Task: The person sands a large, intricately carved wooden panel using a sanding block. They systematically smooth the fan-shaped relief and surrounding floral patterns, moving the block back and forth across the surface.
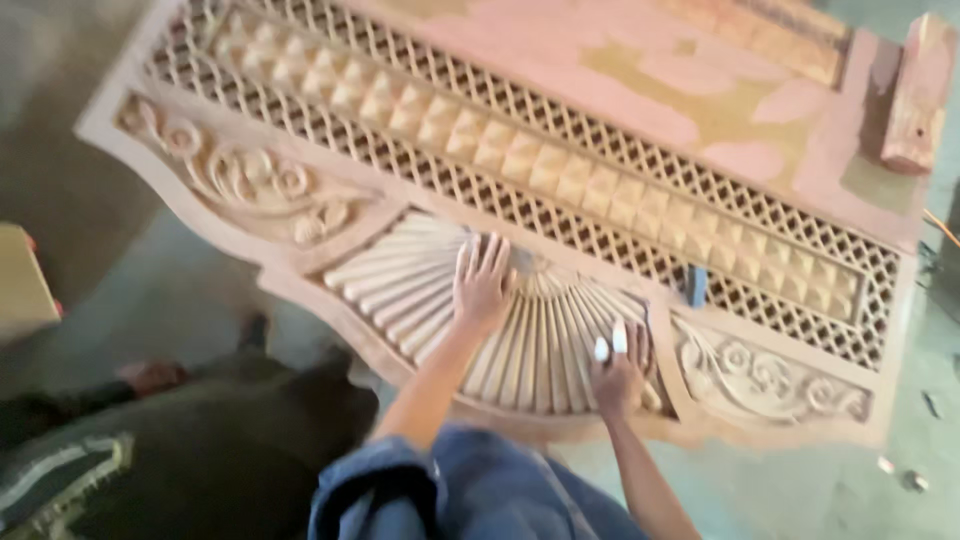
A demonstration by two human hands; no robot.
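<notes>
Here the left hand (480, 285) lies flat, fingers (487, 252) spread wide, on the pale carved wooden fan-ribbed panel (400, 280); the right hand (618, 375) grips a small white piece (610, 343) against the ribs.

**Open floor on both sides of the carved panel**

Bare floor (150, 290) is lying open left of the carved panel (560, 160) and at its right. A wooden block (918, 95) is sitting on its far right corner, and a dark cloth (200, 450) is crowding the near left.

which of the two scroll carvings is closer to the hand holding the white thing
The scroll carving right of the fan, beside the right hand; the other sits far left.
</notes>
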